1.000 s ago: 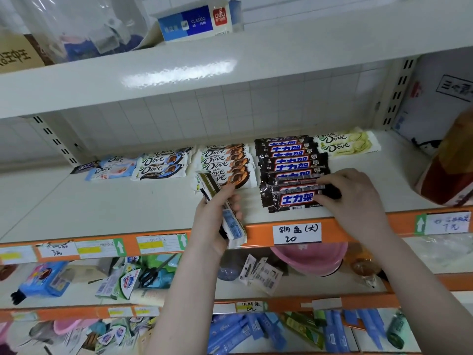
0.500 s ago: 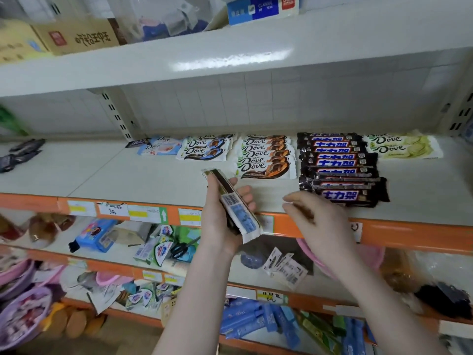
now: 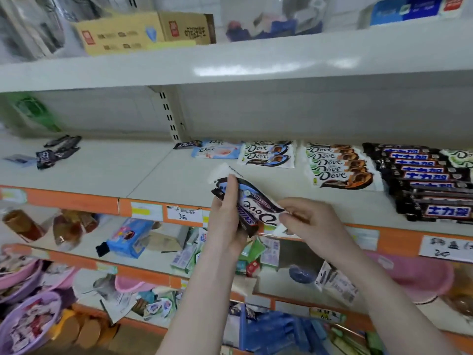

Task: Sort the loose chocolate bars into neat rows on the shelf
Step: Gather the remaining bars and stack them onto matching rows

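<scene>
My left hand [image 3: 225, 213] grips a small bundle of bars above the front edge of the shelf [image 3: 158, 180]: a white Dove bar [image 3: 258, 208] on top and a dark Snickers bar [image 3: 247, 222] under it, thumb laid along the upper side, fingers curled behind. My right hand [image 3: 311, 221] pinches the Dove bar's right end between thumb and fingertips. Along the back edge of the shelf lie sorted rows: a pale blue Dove pair [image 3: 217, 151], a Dove row with blue swirls [image 3: 267, 155], an orange Dove row [image 3: 337, 165], then a long dark Snickers row [image 3: 430, 180] running toward the front edge, and a green Dove bar [image 3: 460, 157] at the right edge. Far to the left, near the back, loose dark bars [image 3: 57, 151] lie scattered, well apart from the rows. One dark bar [image 3: 186, 144] sits just left of the pale blue pair.
</scene>
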Available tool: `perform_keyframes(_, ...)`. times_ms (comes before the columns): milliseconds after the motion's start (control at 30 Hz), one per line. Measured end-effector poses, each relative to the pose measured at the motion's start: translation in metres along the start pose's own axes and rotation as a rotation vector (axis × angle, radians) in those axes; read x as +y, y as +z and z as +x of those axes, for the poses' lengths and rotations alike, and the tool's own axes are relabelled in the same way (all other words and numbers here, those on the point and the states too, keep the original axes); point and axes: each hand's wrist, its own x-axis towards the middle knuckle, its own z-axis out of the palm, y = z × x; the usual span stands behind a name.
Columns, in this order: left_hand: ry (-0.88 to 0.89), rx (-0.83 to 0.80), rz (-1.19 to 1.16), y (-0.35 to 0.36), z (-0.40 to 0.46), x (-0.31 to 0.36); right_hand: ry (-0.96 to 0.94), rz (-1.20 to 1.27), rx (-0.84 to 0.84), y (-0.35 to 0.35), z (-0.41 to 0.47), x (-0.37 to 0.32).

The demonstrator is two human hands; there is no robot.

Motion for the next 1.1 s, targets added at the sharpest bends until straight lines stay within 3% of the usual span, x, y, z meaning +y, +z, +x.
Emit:
perform_keyframes(167, -0.020, 0.044, -0.030, -0.045, 0.013, 0.036, 0.034, 0.161, 0.021, 0.035, 0.017, -0.018)
perform_keyframes(333, -0.052, 0.048, -0.034, -0.061, 0.019, 0.047, 0.053, 0.173, 0.093, 0.051, 0.025, -0.018)
perform_keyframes(567, -0.052, -0.124, 0.136, -0.046, 0.031, 0.050, 0.157, 0.095, -0.044, 0.046, 0.045, -0.023)
perform_keyframes(767, -0.044, -0.179, 0.352, -0.039, 0.043, 0.049, 0.227, 0.349, 0.057, 0.045, 0.063, -0.010)
perform_keyframes(900, -0.004, -0.210, 0.471, -0.036, 0.046, 0.051, 0.266, 0.382, 0.064, 0.038, 0.072, -0.004)
perform_keyframes(1000, 0.030, -0.247, 0.571, -0.037, 0.052, 0.058, 0.241, 0.433, 0.183, 0.023, 0.081, -0.004)
perform_keyframes(1100, 0.068, -0.290, 0.700, -0.038, 0.057, 0.064, 0.114, 0.248, 0.226, 0.002, 0.088, -0.010)
